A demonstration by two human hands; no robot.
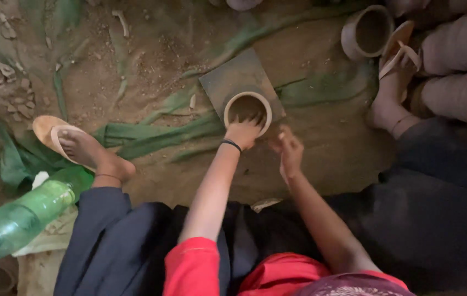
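A small round clay cup [247,107] sits on a square dusty board [233,74] on the earth floor. My left hand [242,130] reaches into the cup from its near rim, fingers dipped inside; a dark band circles that wrist. My right hand [287,149] hovers just right of the cup, above the ground, fingers loosely curled and slightly blurred. Whether it holds a bit of clay I cannot tell. I sit on the ground with my legs spread, in a dark skirt and red top.
A second clay cup [366,32] lies at the upper right beside my sandalled right foot [395,82]. My left foot [82,151] rests at left. A green plastic bottle [17,222] lies at lower left. Green cloth strips [151,134] cross the dirt. Pale cylinders [461,66] stack at right.
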